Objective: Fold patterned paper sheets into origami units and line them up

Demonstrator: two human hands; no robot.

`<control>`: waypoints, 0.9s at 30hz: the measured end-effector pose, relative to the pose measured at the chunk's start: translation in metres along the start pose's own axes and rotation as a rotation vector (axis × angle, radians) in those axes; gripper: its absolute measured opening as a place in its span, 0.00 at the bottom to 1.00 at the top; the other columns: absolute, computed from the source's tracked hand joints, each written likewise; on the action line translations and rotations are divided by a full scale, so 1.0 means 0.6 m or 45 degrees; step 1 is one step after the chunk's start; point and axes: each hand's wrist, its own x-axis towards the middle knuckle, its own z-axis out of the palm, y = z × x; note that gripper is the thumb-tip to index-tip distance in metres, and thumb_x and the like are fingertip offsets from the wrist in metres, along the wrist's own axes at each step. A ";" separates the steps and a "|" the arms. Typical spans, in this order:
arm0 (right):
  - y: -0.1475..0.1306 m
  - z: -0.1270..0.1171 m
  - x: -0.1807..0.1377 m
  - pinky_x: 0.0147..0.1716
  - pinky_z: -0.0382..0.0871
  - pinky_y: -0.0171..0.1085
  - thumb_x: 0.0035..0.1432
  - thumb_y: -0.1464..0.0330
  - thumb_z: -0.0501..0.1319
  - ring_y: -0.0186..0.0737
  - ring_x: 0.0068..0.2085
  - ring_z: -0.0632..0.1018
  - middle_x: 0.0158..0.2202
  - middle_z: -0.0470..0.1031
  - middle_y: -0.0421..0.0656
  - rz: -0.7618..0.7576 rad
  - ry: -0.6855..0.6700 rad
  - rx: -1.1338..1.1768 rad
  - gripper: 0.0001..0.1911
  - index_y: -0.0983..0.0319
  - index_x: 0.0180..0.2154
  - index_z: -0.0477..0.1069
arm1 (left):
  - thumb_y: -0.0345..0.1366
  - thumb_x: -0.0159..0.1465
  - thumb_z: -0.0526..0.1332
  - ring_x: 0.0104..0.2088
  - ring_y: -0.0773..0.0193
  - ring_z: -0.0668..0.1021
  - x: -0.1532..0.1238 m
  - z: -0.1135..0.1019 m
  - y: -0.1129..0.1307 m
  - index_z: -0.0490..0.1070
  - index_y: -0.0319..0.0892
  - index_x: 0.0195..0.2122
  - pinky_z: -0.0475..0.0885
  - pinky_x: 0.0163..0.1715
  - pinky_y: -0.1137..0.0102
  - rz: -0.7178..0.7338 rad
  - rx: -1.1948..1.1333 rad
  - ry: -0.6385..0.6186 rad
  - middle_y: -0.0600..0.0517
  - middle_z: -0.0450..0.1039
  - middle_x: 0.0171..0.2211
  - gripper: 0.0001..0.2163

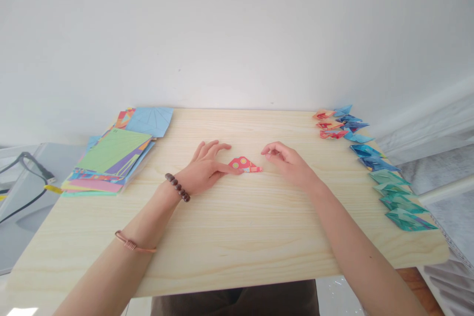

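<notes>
A small folded piece of red patterned paper (pixel 244 163), with yellow circles on it, lies on the table in front of me. My left hand (pixel 205 165) is beside it, palm down with fingers spread. Its thumb rests on the left end of the paper. To the paper's right, my right hand (pixel 289 163) hovers apart from it, fingers curled and thumb tip near the index finger. Nothing shows in that hand.
Stacked coloured paper sheets (pixel 111 153) lie at the table's left, a blue creased sheet (pixel 150 121) at the back. Folded paper pieces line the right edge: red (pixel 329 126), blue (pixel 370 153) and green (pixel 407 217). A wall (pixel 237 34) stands behind the wooden table (pixel 237 237).
</notes>
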 end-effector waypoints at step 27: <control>-0.021 0.062 -0.005 0.47 0.59 0.47 0.50 0.64 0.60 0.46 0.44 0.69 0.41 0.67 0.43 -0.075 0.186 -0.478 0.12 0.55 0.39 0.67 | 0.33 0.63 0.54 0.60 0.49 0.52 0.000 -0.002 0.003 0.73 0.62 0.43 0.42 0.58 0.44 -0.001 -0.042 0.062 0.55 0.53 0.57 0.14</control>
